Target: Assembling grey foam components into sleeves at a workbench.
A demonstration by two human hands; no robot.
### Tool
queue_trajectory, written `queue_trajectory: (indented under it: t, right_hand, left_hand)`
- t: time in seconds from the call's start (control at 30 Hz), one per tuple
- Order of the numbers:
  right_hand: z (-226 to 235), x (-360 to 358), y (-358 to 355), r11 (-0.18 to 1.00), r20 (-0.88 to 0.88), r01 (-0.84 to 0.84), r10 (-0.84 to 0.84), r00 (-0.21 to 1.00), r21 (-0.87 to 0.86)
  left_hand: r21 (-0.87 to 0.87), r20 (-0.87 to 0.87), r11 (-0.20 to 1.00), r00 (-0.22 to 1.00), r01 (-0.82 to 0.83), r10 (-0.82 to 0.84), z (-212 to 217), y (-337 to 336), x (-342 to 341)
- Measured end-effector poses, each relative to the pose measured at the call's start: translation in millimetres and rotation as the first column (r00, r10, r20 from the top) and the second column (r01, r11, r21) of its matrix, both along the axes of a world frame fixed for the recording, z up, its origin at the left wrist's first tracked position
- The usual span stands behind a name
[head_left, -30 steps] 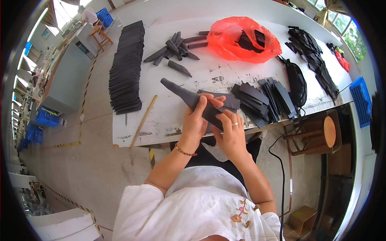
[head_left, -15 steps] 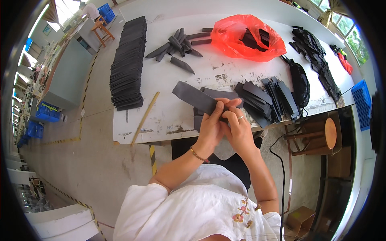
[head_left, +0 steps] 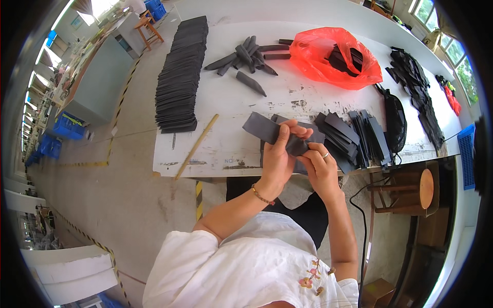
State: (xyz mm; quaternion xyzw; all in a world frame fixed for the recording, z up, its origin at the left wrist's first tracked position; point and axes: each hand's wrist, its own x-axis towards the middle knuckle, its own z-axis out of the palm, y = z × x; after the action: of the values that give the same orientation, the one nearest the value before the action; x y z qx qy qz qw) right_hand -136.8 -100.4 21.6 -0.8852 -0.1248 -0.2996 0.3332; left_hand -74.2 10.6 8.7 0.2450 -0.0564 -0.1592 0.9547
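Note:
A dark grey strip of flat, sleeve-like material (head_left: 259, 126) is held above the front of the white table. My left hand (head_left: 278, 160) grips it with the thumb on top and fingers curled beneath. At its near right end, the fingers of my right hand (head_left: 321, 167) pinch the strip, where it looks bent or bunched. Just behind my hands lie more flat dark pieces (head_left: 313, 128), partly hidden by them. Right of these are fanned dark strips (head_left: 336, 134) and another bunch of strips (head_left: 371, 138).
A long stack of dark strips (head_left: 179, 77) lies on the table's left, near a thin wooden stick (head_left: 197, 146). Loose rolled pieces (head_left: 250, 55) lie beside a red plastic bag (head_left: 313, 46). A black pouch (head_left: 395, 123) and dark pieces (head_left: 418, 97) lie right. A stool (head_left: 426, 189) stands below.
The far part of the strip sticks out less, and its near end is bent between my hands. My right hand has moved away from the left, rightward along the strip. The view has shifted slightly.

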Motion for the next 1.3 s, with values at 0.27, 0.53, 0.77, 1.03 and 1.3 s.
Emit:
queue_trajectory:
  t: [0.27, 0.53, 0.77, 1.03, 1.3]
  right_hand:
    - [-3.0, 1.9, 2.9, 0.999, -0.009, 0.016, -0.016, 1.000, 0.027]
    - [-3.6, -0.5, 3.6, 0.999, -0.016, -0.002, 0.003, 1.000, 0.032]
    - [-0.8, -5.3, 7.3, 0.999, -0.045, 0.029, -0.028, 0.999, 0.032]
    - [-13.3, -5.0, 33.5, 0.601, -0.148, 0.212, -0.155, 0.977, 0.771]
    - [-4.4, -2.1, 22.5, 0.674, -0.159, 0.222, -0.154, 0.975, 0.705]
  left_hand:
    - [-0.005, -0.026, 1.000, 0.999, 0.029, -0.029, -1.7, -2.4, -2.3]
    - [0.035, -0.035, 0.999, 0.999, 0.040, -0.039, 2.5, 4.4, 5.0]
    - [0.036, -0.039, 0.999, 0.999, 0.023, -0.022, -1.4, 3.2, 3.0]
    - [0.073, 0.152, 0.997, 0.988, 0.004, -0.015, 10.3, 10.1, 12.5]
    - [0.112, 0.129, 0.993, 0.991, 0.033, -0.048, 9.6, 14.1, 8.6]
